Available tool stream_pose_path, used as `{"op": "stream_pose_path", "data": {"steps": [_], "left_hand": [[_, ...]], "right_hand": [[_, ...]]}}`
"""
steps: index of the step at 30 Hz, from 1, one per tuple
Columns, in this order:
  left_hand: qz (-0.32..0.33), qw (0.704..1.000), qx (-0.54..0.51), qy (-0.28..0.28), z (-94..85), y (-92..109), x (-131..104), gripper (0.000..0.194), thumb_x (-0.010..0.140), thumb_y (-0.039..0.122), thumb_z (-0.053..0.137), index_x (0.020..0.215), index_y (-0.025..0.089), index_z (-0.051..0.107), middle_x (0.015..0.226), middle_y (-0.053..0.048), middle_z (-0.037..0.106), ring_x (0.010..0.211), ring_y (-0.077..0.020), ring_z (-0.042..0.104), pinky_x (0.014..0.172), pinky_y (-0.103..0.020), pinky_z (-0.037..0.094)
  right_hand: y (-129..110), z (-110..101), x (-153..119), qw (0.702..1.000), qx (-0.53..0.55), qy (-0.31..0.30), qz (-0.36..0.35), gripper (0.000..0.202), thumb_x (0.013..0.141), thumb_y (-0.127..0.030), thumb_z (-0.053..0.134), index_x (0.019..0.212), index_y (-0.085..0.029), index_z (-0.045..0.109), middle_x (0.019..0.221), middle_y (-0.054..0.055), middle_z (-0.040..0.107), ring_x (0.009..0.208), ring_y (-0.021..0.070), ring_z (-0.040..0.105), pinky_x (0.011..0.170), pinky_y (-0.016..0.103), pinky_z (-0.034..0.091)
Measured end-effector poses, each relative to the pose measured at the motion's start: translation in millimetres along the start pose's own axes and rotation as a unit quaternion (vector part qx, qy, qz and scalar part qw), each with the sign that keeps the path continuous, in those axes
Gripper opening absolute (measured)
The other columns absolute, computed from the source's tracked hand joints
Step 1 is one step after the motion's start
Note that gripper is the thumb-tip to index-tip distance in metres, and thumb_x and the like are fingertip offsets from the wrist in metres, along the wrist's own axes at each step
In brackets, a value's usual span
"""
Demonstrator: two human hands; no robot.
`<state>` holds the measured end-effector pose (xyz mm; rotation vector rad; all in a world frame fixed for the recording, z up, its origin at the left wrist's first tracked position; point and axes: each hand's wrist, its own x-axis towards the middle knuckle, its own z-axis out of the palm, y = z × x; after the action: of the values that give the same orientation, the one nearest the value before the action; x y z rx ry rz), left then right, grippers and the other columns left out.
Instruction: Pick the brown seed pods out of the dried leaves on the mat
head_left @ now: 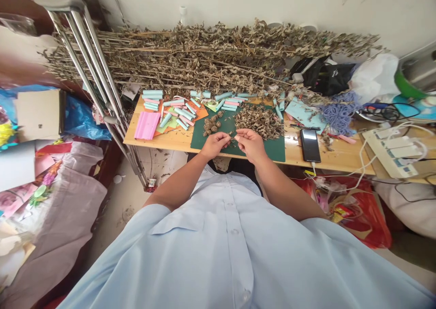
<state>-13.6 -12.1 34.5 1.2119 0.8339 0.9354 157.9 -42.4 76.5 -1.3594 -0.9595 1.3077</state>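
Observation:
Over the front edge of a dark green mat [272,149], my left hand [216,144] and my right hand [251,143] face each other with a small gap between their fingertips. Both are closed in a pinch; whatever they hold is too small to make out. Behind my right hand lies a heap of dried leaves [260,120]. A cluster of brown crumpled balls [211,124] sits just behind my left hand. Small leaf bits lie on the mat between the hands.
Blue and pink paper rolls [182,112] and a pink folded sheet [147,125] lie on the wooden table [170,141]. Long dried stalks [204,54] span the back. At right are a phone [310,145], purple cord [340,111] and a power strip [391,152]. Metal tripod legs [98,72] stand left.

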Motion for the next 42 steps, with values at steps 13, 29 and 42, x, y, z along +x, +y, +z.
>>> {"op": "stream_pose_path", "data": {"steps": [13,29,42], "left_hand": [[-0.001,0.999,-0.01,0.044,1.9,-4.9,-0.4,0.028,0.084,0.043,0.069,0.087,0.016,0.064,0.077,-0.002,0.065,0.064,-0.0092,0.055,0.062,-0.023,0.045],[0.179,0.853,0.49,-0.002,16.3,-7.7,10.0,0.042,0.082,0.014,0.063,0.124,0.013,0.066,0.139,-0.019,0.057,0.13,-0.0352,0.048,0.11,-0.056,0.039],[0.223,0.849,0.478,0.022,12.3,-8.9,22.8,0.025,0.084,0.027,0.067,0.107,0.018,0.07,0.123,-0.016,0.064,0.12,-0.0336,0.054,0.106,-0.057,0.043]], "right_hand": [[26.4,-30.6,-45.4,0.935,-0.316,-0.125,-0.104,0.013,0.082,-0.028,0.07,0.093,-0.027,0.077,0.091,0.003,0.079,0.081,0.021,0.072,0.078,0.035,0.056],[36.7,-51.5,-63.2,0.927,-0.345,-0.06,-0.137,0.017,0.087,-0.034,0.064,0.094,-0.024,0.076,0.085,0.003,0.077,0.072,0.0182,0.066,0.071,0.031,0.05],[33.5,-107.3,-38.6,0.872,-0.433,0.151,-0.171,0.022,0.087,-0.029,0.064,0.105,-0.021,0.073,0.108,0.009,0.072,0.077,0.0215,0.063,0.082,0.038,0.051]]}}
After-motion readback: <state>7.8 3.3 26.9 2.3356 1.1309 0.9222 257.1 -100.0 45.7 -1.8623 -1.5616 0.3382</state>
